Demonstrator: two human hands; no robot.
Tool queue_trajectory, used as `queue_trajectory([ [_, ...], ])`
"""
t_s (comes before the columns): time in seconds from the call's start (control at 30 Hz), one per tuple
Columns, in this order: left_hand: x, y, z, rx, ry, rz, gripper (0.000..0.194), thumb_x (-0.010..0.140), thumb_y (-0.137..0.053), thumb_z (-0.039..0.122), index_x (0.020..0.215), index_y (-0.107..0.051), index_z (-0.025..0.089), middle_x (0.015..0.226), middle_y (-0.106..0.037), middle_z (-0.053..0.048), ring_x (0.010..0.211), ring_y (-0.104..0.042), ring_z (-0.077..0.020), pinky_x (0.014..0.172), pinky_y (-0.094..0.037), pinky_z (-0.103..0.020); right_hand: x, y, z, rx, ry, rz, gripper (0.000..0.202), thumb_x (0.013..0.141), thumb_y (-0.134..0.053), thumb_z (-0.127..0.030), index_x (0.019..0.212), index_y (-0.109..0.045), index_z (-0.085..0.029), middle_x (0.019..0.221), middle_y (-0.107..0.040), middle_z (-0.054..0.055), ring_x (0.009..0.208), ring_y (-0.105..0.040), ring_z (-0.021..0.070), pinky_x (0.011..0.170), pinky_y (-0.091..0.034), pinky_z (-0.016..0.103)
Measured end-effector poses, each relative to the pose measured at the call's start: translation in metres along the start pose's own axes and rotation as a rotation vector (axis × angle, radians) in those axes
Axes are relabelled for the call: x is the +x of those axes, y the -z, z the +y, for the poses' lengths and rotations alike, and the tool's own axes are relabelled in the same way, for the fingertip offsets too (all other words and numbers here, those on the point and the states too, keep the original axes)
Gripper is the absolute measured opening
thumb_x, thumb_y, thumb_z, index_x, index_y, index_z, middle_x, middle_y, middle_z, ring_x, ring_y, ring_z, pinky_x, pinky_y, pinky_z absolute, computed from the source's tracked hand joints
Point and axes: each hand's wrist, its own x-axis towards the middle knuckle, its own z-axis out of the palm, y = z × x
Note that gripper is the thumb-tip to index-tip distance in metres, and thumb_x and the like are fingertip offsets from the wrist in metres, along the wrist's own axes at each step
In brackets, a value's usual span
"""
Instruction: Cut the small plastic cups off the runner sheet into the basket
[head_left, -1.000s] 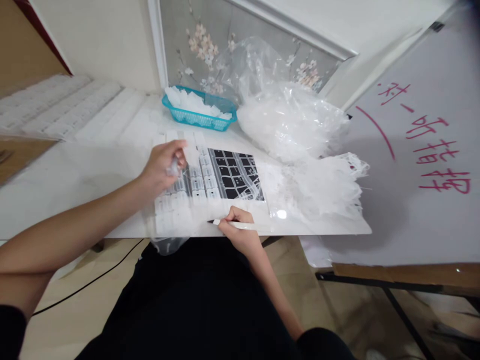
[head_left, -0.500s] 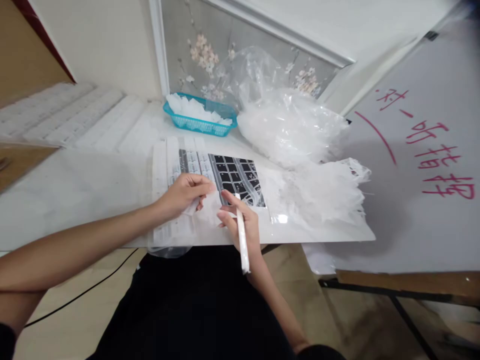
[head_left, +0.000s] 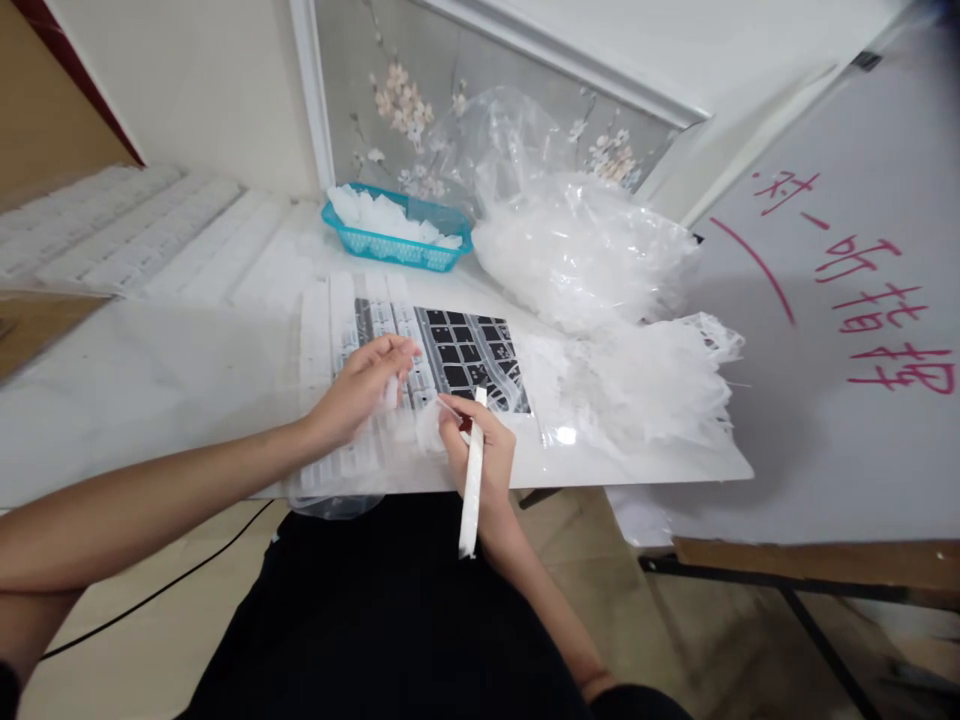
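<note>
My left hand [head_left: 364,385] is closed above the clear strips, fingers bent and thumb against them. A small translucent white piece [head_left: 391,391] shows under its fingers. My right hand [head_left: 491,450] is closed too, pinching a thin translucent film [head_left: 430,427] between thumb and forefinger. Across the same hand lies a slim white stick-like tool [head_left: 472,490], its lower end pointing towards my lap. Beneath both hands are clear plastic strips [head_left: 319,350] with rows of small white parts, beside a black-and-grey patterned sheet [head_left: 469,350].
A blue basket [head_left: 397,250] of white pieces stands at the back. Right of it lies a large clear bag [head_left: 577,240] and a heap of thin white plastic [head_left: 652,385]. More strip rows [head_left: 142,235] lie at the left. A whiteboard [head_left: 825,440] borders the right side.
My hands have moved apart, the left one slightly up and left. The translucent film now shows in my right fingers, which have closed. The white tool's lower end has swung left.
</note>
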Motion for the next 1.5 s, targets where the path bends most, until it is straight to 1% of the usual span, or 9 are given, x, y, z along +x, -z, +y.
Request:
queue_trajectory([
  [0.17,0.000,-0.001,0.003,-0.054,0.109,0.087,0.023,0.077,-0.060,0.026,0.099,-0.061,0.021,0.084,-0.047,0.001,0.064,-0.049,-0.0116,0.047,-0.045,-0.020,-0.003,-0.002,-0.005,0.033,-0.027,0.054,0.034,0.089,-0.060,-0.034,0.121,-0.068,-0.025,0.120,-0.070,0.009,0.091,-0.068,0.0226,0.077,-0.059,0.039],
  [0.27,-0.001,-0.001,0.002,-0.018,0.148,0.073,0.031,0.071,-0.061,0.020,0.102,-0.062,0.021,0.093,-0.047,-0.001,0.071,-0.050,-0.0129,0.047,-0.048,-0.020,-0.004,-0.003,-0.003,0.065,0.034,0.075,0.031,0.089,-0.060,-0.031,0.118,-0.069,-0.024,0.125,-0.068,0.009,0.106,-0.067,0.0256,0.081,-0.059,0.040],
  [0.37,-0.003,-0.002,0.000,0.030,0.140,0.025,0.028,0.072,-0.066,0.022,0.100,-0.064,0.021,0.098,-0.047,-0.002,0.081,-0.051,-0.0140,0.054,-0.052,-0.020,-0.004,-0.003,0.001,0.089,0.096,0.072,0.025,0.091,-0.057,-0.027,0.112,-0.071,-0.024,0.124,-0.069,0.008,0.116,-0.064,0.0264,0.089,-0.057,0.043],
  [0.57,-0.006,-0.003,-0.001,0.134,0.129,-0.169,0.010,0.074,-0.061,0.023,0.079,-0.069,0.018,0.101,-0.055,-0.005,0.093,-0.055,-0.0184,0.064,-0.056,-0.024,-0.003,0.000,0.003,0.071,0.036,0.097,0.024,0.091,-0.059,-0.027,0.111,-0.071,-0.025,0.121,-0.069,0.008,0.106,-0.068,0.0260,0.085,-0.059,0.044],
  [0.7,-0.008,-0.003,-0.003,0.105,0.140,-0.246,0.026,0.069,-0.060,0.014,0.094,-0.068,0.019,0.104,-0.061,-0.004,0.097,-0.060,-0.0189,0.082,-0.057,-0.034,-0.001,0.002,0.003,0.089,-0.020,0.103,0.028,0.088,-0.065,-0.031,0.114,-0.070,-0.022,0.119,-0.069,0.010,0.108,-0.067,0.0255,0.082,-0.060,0.040],
  [0.83,-0.008,-0.002,-0.006,0.067,0.117,-0.371,0.044,0.065,-0.062,0.007,0.107,-0.062,0.022,0.105,-0.067,-0.005,0.105,-0.063,-0.0211,0.092,-0.053,-0.039,0.002,0.003,0.014,0.112,-0.024,0.099,0.045,0.080,-0.075,-0.036,0.121,-0.065,-0.020,0.122,-0.067,0.012,0.108,-0.066,0.0261,0.083,-0.061,0.039],
  [1.0,-0.008,-0.004,-0.005,0.146,0.047,-0.349,0.042,0.067,-0.069,0.008,0.107,-0.061,0.021,0.124,-0.061,-0.008,0.111,-0.062,-0.0224,0.089,-0.054,-0.037,0.004,0.003,0.025,0.176,-0.042,0.098,0.049,0.083,-0.072,-0.039,0.127,-0.062,-0.019,0.129,-0.064,0.013,0.115,-0.064,0.0277,0.093,-0.057,0.044],
  [1.17,-0.008,-0.007,-0.002,0.098,0.059,-0.344,0.036,0.071,-0.072,0.014,0.105,-0.061,0.019,0.132,-0.057,-0.009,0.111,-0.063,-0.0222,0.095,-0.053,-0.043,0.003,0.004,0.017,0.207,-0.076,0.154,0.049,0.087,-0.067,-0.041,0.129,-0.060,-0.018,0.131,-0.063,0.014,0.120,-0.062,0.0294,0.102,-0.051,0.051],
  [1.5,-0.009,-0.004,-0.007,0.168,0.023,-0.381,0.052,0.074,-0.068,0.007,0.119,-0.049,0.023,0.132,-0.061,-0.012,0.118,-0.062,-0.0227,0.091,-0.052,-0.036,-0.012,0.005,0.019,0.121,0.170,0.235,0.036,0.092,-0.058,-0.032,0.127,-0.061,-0.023,0.125,-0.067,0.012,0.121,-0.061,0.0293,0.098,-0.053,0.050],
])
